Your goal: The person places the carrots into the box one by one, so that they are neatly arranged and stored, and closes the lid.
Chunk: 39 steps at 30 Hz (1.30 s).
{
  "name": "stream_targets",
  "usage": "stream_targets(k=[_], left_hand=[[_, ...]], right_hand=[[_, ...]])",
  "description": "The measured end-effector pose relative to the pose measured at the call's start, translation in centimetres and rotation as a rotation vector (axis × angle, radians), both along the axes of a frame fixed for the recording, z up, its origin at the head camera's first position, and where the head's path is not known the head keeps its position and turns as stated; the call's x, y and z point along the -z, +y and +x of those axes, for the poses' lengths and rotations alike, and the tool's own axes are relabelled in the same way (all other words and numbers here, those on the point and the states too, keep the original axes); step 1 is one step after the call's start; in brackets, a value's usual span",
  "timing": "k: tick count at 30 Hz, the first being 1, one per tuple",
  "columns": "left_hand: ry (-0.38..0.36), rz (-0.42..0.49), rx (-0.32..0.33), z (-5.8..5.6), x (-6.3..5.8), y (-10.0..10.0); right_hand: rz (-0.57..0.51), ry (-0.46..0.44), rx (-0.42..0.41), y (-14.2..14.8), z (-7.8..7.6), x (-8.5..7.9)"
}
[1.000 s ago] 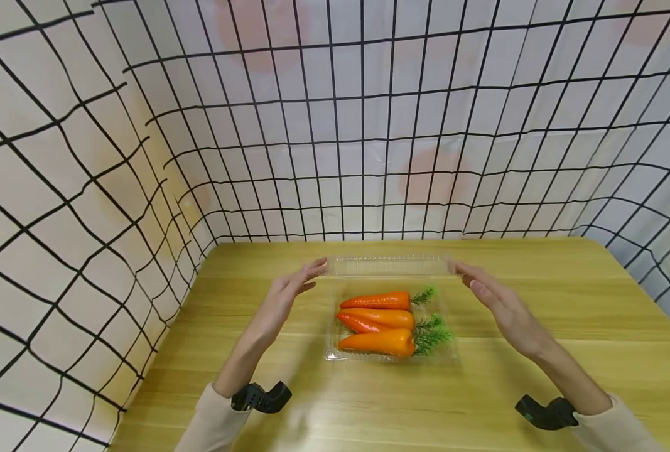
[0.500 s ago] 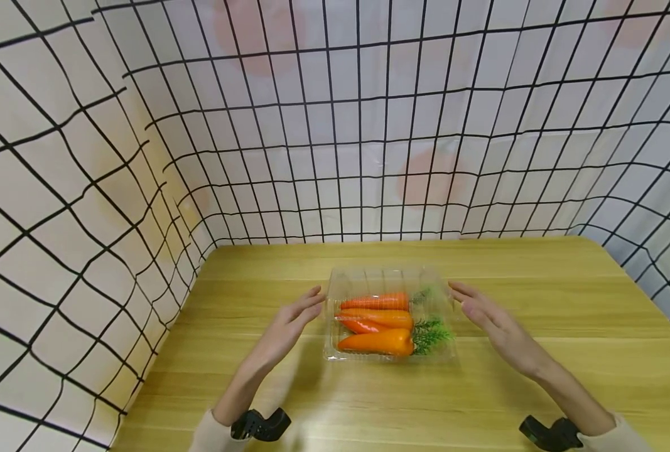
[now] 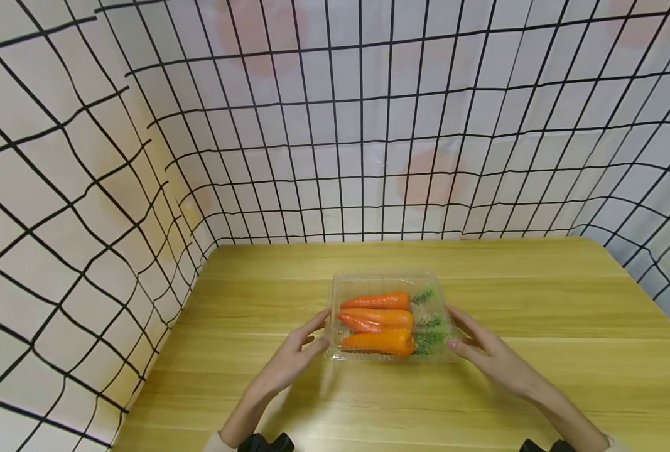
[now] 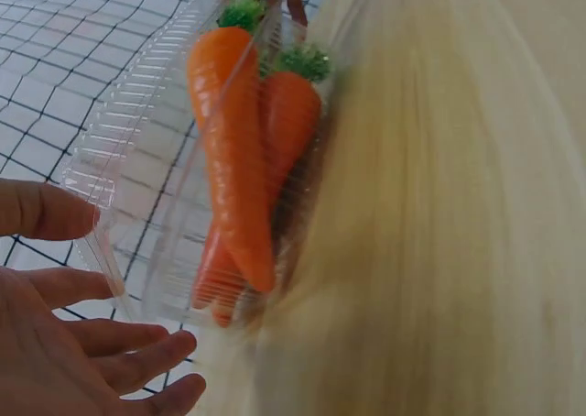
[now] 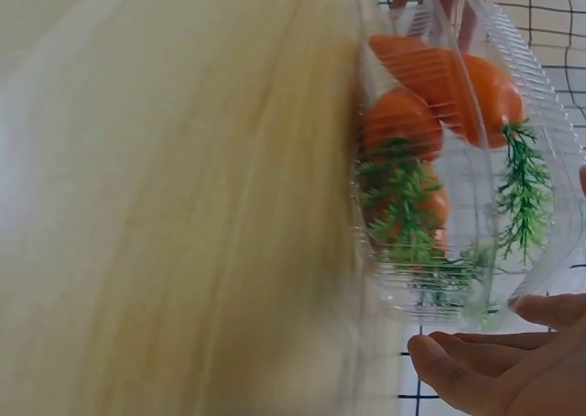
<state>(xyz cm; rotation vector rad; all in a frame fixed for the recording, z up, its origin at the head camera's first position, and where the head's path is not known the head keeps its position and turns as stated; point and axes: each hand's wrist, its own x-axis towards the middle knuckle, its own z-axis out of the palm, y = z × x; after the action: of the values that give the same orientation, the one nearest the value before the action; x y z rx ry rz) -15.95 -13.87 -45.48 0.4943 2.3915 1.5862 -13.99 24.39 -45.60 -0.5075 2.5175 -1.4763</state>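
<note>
A clear plastic clamshell box [image 3: 388, 274] rests on the wooden table, holding several orange carrots [image 3: 388, 342] with green tops [image 3: 433, 339]. Its clear lid [image 4: 124, 141] lies over them, hinged at the far side. My left hand [image 3: 292, 363] is at the box's left side, its thumb and index finger touching the lid edge in the left wrist view, the other fingers spread. On the opposite side my right hand [image 3: 498, 364] has its extended fingers and thumb at the front right corner, beside the carrot tops. The right wrist view shows these fingers [image 5: 458, 370] partly cut off by the frame.
The wooden table [image 3: 538, 295] extends around the box on every side. A white wall with a black grid [image 3: 363, 144] stands behind it and along both sides. Black wrist cameras [image 3: 267, 442] sit at the lower edge of the head view.
The lid has swung from upright at the back down over the carrots. Both hands have come down and toward the front along the box's sides, following the lid.
</note>
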Motion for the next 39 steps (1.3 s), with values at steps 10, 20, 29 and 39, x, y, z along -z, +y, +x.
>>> stream_targets(k=[10, 20, 29, 39], left_hand=[[-0.025, 0.036, 0.012, 0.1, 1.4, 0.2], [-0.072, 0.149, 0.078, 0.1, 1.7, -0.1], [-0.145, 0.287, 0.16, -0.2, 2.5, -0.5], [-0.164, 0.339, 0.155, -0.1, 2.8, -0.3]], right_hand=[[0.058, 0.02, 0.012, -0.1, 0.4, 1.2], [0.077, 0.059, 0.044, -0.1, 0.4, 1.5], [-0.051, 0.122, -0.02, 0.3, 0.0, 2.2], [-0.341, 0.02, -0.169, 0.8, -0.6, 3.3]])
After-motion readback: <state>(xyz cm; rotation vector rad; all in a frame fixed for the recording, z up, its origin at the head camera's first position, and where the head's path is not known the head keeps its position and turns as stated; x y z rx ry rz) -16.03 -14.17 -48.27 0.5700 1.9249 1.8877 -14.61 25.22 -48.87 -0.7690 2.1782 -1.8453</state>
